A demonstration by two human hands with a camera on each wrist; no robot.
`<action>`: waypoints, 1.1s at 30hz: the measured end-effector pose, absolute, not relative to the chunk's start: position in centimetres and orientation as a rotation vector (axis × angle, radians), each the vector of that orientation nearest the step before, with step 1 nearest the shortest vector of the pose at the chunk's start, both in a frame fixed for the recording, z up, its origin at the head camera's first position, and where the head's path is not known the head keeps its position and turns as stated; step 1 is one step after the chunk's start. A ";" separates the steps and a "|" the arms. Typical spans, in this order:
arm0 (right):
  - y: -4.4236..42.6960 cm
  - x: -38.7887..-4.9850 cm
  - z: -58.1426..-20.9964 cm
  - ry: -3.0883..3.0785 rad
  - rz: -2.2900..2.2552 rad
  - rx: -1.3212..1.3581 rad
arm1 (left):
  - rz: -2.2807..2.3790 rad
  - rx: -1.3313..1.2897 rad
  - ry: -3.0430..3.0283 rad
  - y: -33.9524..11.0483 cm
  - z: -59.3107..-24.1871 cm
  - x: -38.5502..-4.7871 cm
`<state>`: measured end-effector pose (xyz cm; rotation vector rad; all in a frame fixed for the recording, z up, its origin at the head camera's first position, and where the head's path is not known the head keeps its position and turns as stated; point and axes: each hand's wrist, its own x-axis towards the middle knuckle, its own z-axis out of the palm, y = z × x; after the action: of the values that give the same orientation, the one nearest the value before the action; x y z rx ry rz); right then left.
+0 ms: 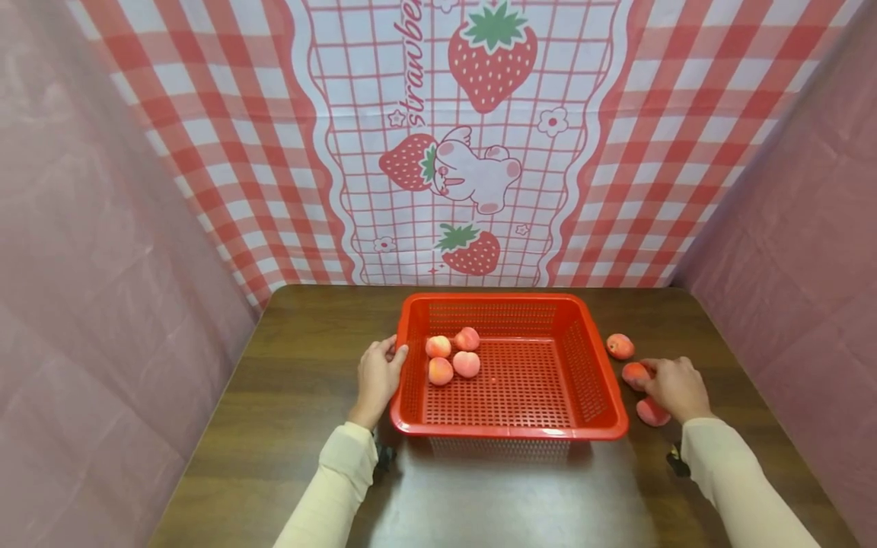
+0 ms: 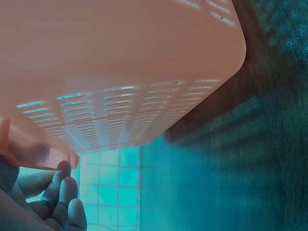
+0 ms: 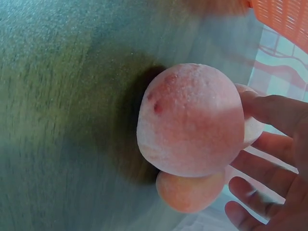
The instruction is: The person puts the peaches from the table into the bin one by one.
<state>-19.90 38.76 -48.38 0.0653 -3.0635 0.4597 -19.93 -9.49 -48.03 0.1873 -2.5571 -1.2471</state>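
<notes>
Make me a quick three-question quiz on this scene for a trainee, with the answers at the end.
1. How many peaches lie inside the red basket?
2. True or false: the left hand holds the left side of the red basket.
3. Of the three outside peaches on the table, which is the right hand touching in the head view? A, the back one; B, the middle one; C, the front one.

Key:
1. Four.
2. True.
3. B, the middle peach.
</notes>
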 end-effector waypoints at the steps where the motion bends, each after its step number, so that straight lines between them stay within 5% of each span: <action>1: 38.7 -19.9 -48.3 -3.060 0.469 0.064 | -1.242 0.190 -2.557 -9.5 -48.0 -19.9; 33: 39.0 -20.7 -46.5 -3.005 0.572 0.131 | -1.238 0.145 -2.496 -9.4 -48.4 -19.9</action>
<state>-20.68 38.97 -46.45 0.1309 -3.0053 0.5719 -19.90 -9.37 -48.40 0.1453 -2.4964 -1.2382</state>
